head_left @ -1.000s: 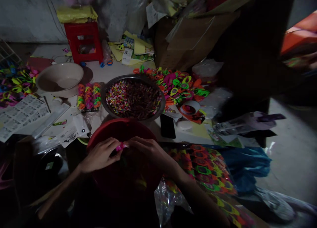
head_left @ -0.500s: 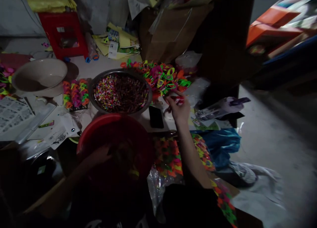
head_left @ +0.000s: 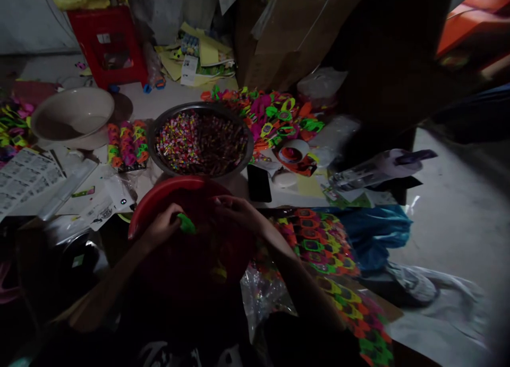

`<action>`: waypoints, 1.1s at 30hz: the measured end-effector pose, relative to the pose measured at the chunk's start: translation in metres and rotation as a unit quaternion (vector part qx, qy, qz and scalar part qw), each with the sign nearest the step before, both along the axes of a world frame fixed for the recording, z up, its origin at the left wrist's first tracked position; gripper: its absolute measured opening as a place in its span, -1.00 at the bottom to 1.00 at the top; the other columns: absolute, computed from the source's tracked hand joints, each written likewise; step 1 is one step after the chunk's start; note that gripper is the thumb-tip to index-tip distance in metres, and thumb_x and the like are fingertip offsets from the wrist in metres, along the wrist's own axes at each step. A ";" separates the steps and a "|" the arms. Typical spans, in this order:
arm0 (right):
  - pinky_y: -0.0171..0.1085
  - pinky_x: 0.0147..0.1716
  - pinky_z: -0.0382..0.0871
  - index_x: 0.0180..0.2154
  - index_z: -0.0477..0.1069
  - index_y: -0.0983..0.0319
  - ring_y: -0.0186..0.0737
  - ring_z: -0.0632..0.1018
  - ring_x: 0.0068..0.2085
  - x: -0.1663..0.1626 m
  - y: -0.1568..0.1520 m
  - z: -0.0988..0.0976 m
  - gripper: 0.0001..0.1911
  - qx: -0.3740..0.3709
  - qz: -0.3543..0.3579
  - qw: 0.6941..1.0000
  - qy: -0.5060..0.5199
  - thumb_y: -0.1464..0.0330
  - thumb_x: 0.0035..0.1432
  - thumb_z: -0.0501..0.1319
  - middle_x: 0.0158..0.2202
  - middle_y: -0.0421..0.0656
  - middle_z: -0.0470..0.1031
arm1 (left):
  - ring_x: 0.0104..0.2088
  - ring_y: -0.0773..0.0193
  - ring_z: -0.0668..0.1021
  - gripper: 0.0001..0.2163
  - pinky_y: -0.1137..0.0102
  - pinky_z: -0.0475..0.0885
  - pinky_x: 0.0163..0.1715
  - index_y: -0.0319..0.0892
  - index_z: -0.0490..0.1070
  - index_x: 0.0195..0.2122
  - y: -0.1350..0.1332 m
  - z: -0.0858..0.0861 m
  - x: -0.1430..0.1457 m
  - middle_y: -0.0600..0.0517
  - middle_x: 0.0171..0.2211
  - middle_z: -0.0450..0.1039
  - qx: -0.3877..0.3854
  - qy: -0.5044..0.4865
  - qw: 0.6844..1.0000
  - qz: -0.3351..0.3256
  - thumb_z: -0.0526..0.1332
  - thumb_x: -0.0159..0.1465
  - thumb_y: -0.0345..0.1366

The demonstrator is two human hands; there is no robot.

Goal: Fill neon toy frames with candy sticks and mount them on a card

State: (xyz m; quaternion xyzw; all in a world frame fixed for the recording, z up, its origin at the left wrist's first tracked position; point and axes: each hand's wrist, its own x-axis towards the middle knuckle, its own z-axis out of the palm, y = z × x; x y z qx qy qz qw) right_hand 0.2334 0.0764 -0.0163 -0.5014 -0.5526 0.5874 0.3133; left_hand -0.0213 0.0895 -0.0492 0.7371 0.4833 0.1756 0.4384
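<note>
My left hand (head_left: 161, 228) is over the left side of a red plastic basin (head_left: 137, 210), its fingers closed on a bright green plastic piece (head_left: 186, 223) that looks like a toy watch. Above the basin's right half is my right hand (head_left: 241, 214), thumb and fingers pinched together; darkness hides whatever they hold. A yellow piece (head_left: 219, 273) shows faintly low in the dark basin. Just behind it stands a metal bowl (head_left: 249, 144) of small colourful wrapped pieces and darker brown ones.
Loose neon toy watches (head_left: 274, 117) are heaped behind the bowl. A black phone (head_left: 258, 184) and a white tape roll (head_left: 295, 152) lie to the right. A beige basin (head_left: 105, 104) and a red stool (head_left: 137, 53) stand left. Bagged watches (head_left: 319, 239) sit near my right forearm.
My right hand has moved left from the tape roll area to above the red basin. The left hand has risen slightly, and a green piece now shows in its fingers. The view has shifted.
</note>
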 end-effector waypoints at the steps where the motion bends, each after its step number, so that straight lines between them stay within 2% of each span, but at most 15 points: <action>1: -0.39 -0.41 0.31 -0.08 0.46 0.28 -0.35 0.45 -0.39 -0.005 -0.002 0.001 -0.59 0.029 0.020 0.999 -0.028 0.15 0.13 0.21 -0.34 -0.20 0.50 | -0.17 0.27 0.50 -0.84 0.36 0.38 -0.11 -0.14 0.30 -0.18 0.000 0.008 0.000 0.02 -0.22 0.45 0.009 -0.031 0.999 0.020 0.02 0.24 -0.35; 5: -0.40 -0.42 0.31 -0.04 0.42 0.27 -0.35 0.46 -0.39 -0.025 -0.009 0.007 -0.65 0.120 0.046 0.989 -0.080 0.22 0.20 0.16 -0.31 -0.19 0.50 | -0.21 0.31 0.50 -0.86 0.40 0.37 -0.16 -0.16 0.31 -0.25 -0.004 0.030 0.002 0.04 -0.26 0.45 0.017 -0.106 0.993 0.055 0.01 0.21 -0.41; 8: -0.42 -0.50 0.29 -0.05 0.37 0.28 -0.37 0.45 -0.48 -0.035 -0.014 0.010 -0.67 0.150 0.040 0.983 -0.102 0.25 0.19 0.18 -0.44 -0.24 0.47 | -0.21 0.33 0.49 -0.85 0.42 0.36 -0.17 -0.17 0.32 -0.24 -0.011 0.039 0.006 0.05 -0.27 0.44 0.034 -0.109 0.992 0.057 0.03 0.19 -0.44; 10: -0.43 -0.51 0.29 -0.07 0.38 0.27 -0.37 0.46 -0.49 -0.038 -0.015 0.011 -0.70 0.180 0.052 0.976 -0.107 0.26 0.20 0.18 -0.45 -0.24 0.49 | -0.22 0.33 0.48 -0.85 0.43 0.36 -0.19 -0.17 0.33 -0.23 -0.015 0.045 0.007 0.05 -0.27 0.43 0.049 -0.107 0.991 0.064 0.06 0.20 -0.42; 15: -0.37 -0.22 0.40 -0.11 0.44 0.25 -0.27 0.57 -0.20 -0.042 -0.017 0.022 -0.79 0.278 0.084 0.953 -0.087 0.31 0.27 0.15 -0.15 -0.09 0.56 | -0.24 0.32 0.48 -0.88 0.42 0.38 -0.21 -0.18 0.33 -0.22 -0.022 0.057 0.007 0.06 -0.27 0.41 0.038 -0.112 0.990 0.083 0.11 0.21 -0.40; 19: -0.35 -0.22 0.42 -0.05 0.43 0.24 -0.25 0.58 -0.19 -0.043 -0.020 0.033 -0.76 0.322 0.089 0.935 -0.119 0.33 0.30 0.11 -0.18 -0.08 0.55 | -0.17 0.30 0.50 -0.81 0.42 0.41 -0.17 -0.15 0.34 -0.13 -0.024 0.061 0.007 0.05 -0.20 0.45 0.068 -0.101 0.989 0.081 0.21 0.22 -0.32; 24: -0.40 -0.35 0.38 -0.01 0.41 0.24 -0.31 0.55 -0.33 -0.042 -0.025 0.044 -0.74 0.365 0.109 0.901 -0.208 0.36 0.33 0.07 -0.31 -0.13 0.50 | -0.08 0.28 0.51 -0.82 0.37 0.43 -0.07 -0.10 0.37 -0.08 -0.027 0.063 0.005 0.03 -0.13 0.45 0.146 -0.064 0.985 0.070 0.16 0.30 -0.25; 28: -0.41 -0.46 0.28 -0.04 0.43 0.25 -0.32 0.51 -0.37 -0.041 -0.026 0.049 -0.76 0.405 0.116 0.857 -0.297 0.40 0.31 0.10 -0.35 -0.15 0.46 | -0.05 0.31 0.50 -0.75 0.42 0.42 -0.03 -0.06 0.37 0.02 -0.030 0.068 0.003 0.04 -0.09 0.43 0.160 -0.030 0.986 0.044 0.15 0.32 -0.24; 33: -0.43 -0.46 0.27 0.02 0.41 0.21 -0.37 0.50 -0.35 -0.040 -0.027 0.055 -0.72 0.420 0.120 0.837 -0.329 0.46 0.33 0.05 -0.32 -0.16 0.44 | -0.08 0.33 0.51 -0.74 0.46 0.43 -0.06 -0.04 0.36 0.03 -0.030 0.072 0.001 0.06 -0.09 0.42 0.175 -0.013 0.984 0.023 0.15 0.32 -0.21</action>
